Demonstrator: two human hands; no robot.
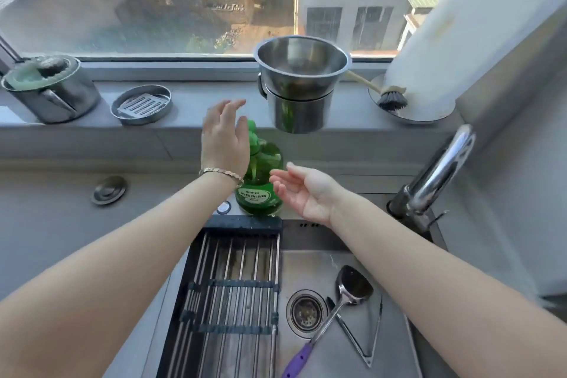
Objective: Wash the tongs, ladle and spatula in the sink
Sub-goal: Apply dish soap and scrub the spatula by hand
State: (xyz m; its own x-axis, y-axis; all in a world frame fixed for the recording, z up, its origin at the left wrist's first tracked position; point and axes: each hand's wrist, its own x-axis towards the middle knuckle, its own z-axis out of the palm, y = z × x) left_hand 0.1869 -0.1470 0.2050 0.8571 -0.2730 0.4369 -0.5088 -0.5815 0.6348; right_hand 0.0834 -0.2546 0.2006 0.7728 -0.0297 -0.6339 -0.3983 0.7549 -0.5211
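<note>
In the steel sink point(310, 264) a metal spatula point(352, 285) with a purple handle lies across the metal tongs point(365, 337), just right of the drain point(306, 312). No ladle shows. A green soap pump bottle point(260, 181) stands on the counter behind the sink. My left hand point(225, 139) hovers over its pump with fingers straight. To the bottle's right, my right hand point(302, 190) is held palm up, fingers relaxed and holding nothing.
A roll-up drying rack point(233, 291) covers the sink's left half. The faucet point(441, 172) rises at the right. On the window ledge are stacked steel bowls point(300, 83), a grater dish point(141, 104), a sponge pot point(49, 89), a dish brush point(391, 98) and a paper towel roll point(460, 24).
</note>
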